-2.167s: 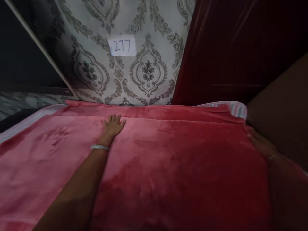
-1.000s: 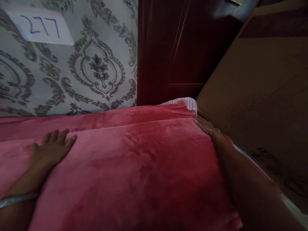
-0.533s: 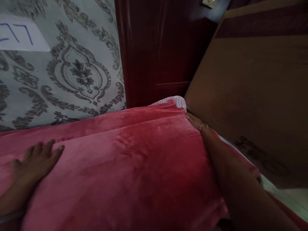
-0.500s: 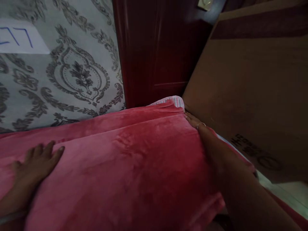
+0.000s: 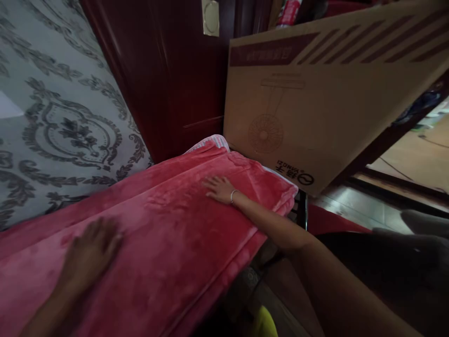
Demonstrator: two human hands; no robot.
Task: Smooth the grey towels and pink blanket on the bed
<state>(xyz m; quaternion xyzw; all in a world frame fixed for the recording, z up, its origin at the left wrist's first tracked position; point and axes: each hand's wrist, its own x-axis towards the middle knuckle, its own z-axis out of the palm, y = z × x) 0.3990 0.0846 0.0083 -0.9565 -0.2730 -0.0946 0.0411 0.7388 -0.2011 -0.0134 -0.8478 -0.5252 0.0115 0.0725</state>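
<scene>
A red plush blanket [image 5: 168, 234] is spread over a bed, with a fold running along its far edge by the wall. My left hand [image 5: 89, 255] lies flat on the blanket at the lower left, blurred, fingers stretched out. My right hand [image 5: 219, 188] rests palm-down on the blanket near its far right corner, fingers apart, a thin bracelet at the wrist. A striped sheet [image 5: 210, 141] peeks out beyond the blanket's corner.
A large cardboard box [image 5: 315, 103] with a fan drawing leans right next to the bed's right end. A dark red wooden door [image 5: 168, 79] stands behind it. Patterned grey wallpaper [image 5: 63, 121] covers the wall on the left. Floor shows at the right.
The view has swung to the right. My right hand has come from the blanket's right edge beside the box onto the top of the blanket. My left hand still lies flat.
</scene>
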